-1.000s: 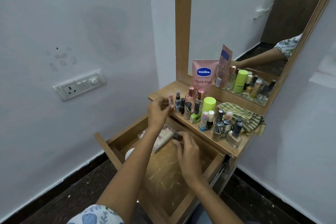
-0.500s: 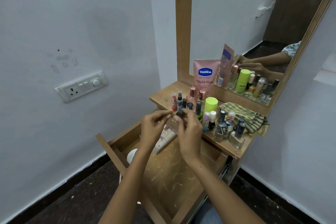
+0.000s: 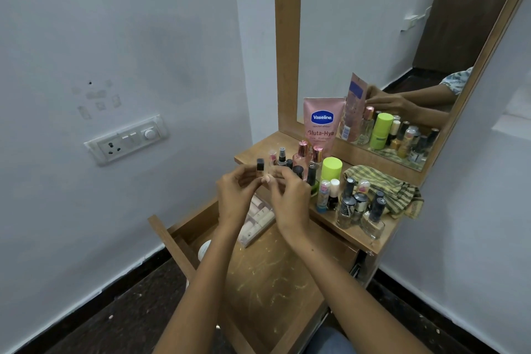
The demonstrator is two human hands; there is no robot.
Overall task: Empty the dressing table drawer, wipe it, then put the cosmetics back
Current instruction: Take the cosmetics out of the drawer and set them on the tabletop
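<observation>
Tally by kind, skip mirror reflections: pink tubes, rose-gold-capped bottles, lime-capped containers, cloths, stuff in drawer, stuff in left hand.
Pink tube: 1
Rose-gold-capped bottles: 2
Lime-capped container: 1
Striped cloth: 1
Palette in drawer: 1
White round item in drawer: 1
Black-capped bottle in left hand: 1
Total: 8

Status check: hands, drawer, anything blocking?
Left hand pinching small dark-capped bottle; right hand alongside, grip unclear. Drawer open, palette inside. Nothing blocking.

Pink tube reading "Vaseline", "Gluta-Hya", smaller print illegible
</observation>
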